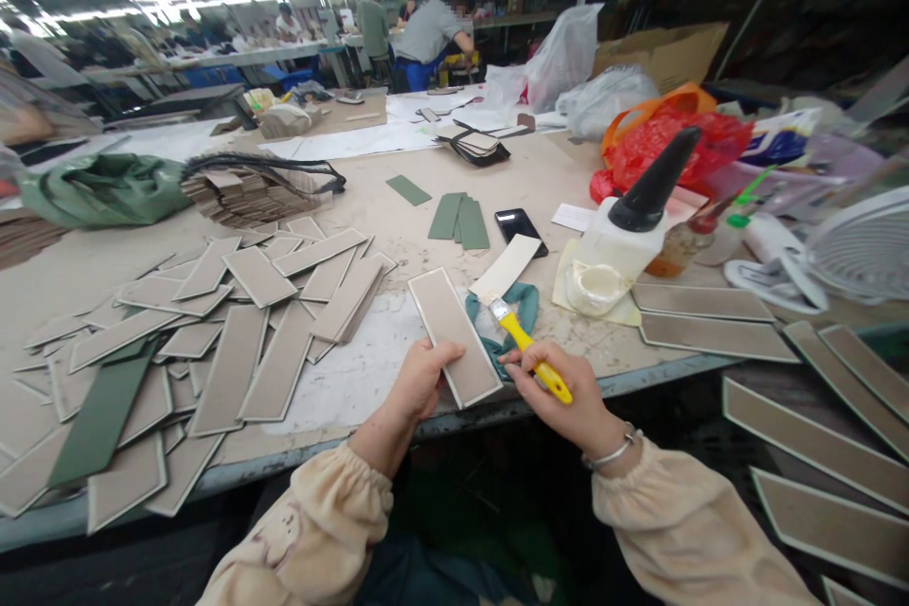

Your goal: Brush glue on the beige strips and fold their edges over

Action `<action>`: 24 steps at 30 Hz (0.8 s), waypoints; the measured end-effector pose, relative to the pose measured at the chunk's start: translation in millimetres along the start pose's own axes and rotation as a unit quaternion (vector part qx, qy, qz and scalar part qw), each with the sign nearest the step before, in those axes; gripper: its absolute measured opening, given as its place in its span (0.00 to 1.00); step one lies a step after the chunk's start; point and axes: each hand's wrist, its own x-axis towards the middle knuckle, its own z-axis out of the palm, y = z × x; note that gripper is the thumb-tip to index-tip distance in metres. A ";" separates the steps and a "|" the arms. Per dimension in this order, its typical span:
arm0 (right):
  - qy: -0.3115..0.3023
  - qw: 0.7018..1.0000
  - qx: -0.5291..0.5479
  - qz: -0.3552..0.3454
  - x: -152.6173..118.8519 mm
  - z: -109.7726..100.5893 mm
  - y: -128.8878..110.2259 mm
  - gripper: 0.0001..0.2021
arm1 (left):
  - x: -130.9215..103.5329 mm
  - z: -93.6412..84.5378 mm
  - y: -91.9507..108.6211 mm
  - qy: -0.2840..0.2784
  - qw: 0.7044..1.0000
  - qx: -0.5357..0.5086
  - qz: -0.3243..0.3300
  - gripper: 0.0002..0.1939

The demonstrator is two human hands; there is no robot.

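My left hand grips a flat beige rectangular panel with a pale border, its thumb on top. In my right hand is a yellow-handled paintbrush, its bristle end pointing away from me. Just past the bristles lies a cream strip, beside a teal cloth ring. A white bottle with a black cone top stands to the right on a yellowish sheet. Left of my hands a large loose pile of similar beige panels covers the table, with a green strip on it.
Green pieces and a black phone lie farther back. More panels rest at the right, below the table edge. Behind the bottle are red plastic bags and a white fan. A person bends over farther away.
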 end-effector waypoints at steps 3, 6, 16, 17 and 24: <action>-0.067 0.997 -0.021 -0.034 0.0 0.3 0.7 0.07 | -1.0 0.5 0.3 -0.009 1.000 -0.002 0.000 0.20; -0.103 0.994 -0.032 -0.032 0.2 -3.0 -0.2 0.08 | 0.1 -1.1 3.0 0.005 1.000 -0.012 0.011 0.20; 0.041 0.997 -0.068 -0.001 6.7 -25.5 11.0 0.06 | 3.4 -5.4 9.5 0.046 0.997 -0.010 0.067 0.18; 0.050 0.995 -0.084 -0.003 7.8 -30.6 12.4 0.06 | 3.4 -5.8 9.3 0.047 0.996 -0.009 0.071 0.18; 0.081 0.958 -0.266 -0.070 14.8 -56.0 21.1 0.05 | 6.5 -9.6 13.5 0.070 0.993 -0.015 0.091 0.19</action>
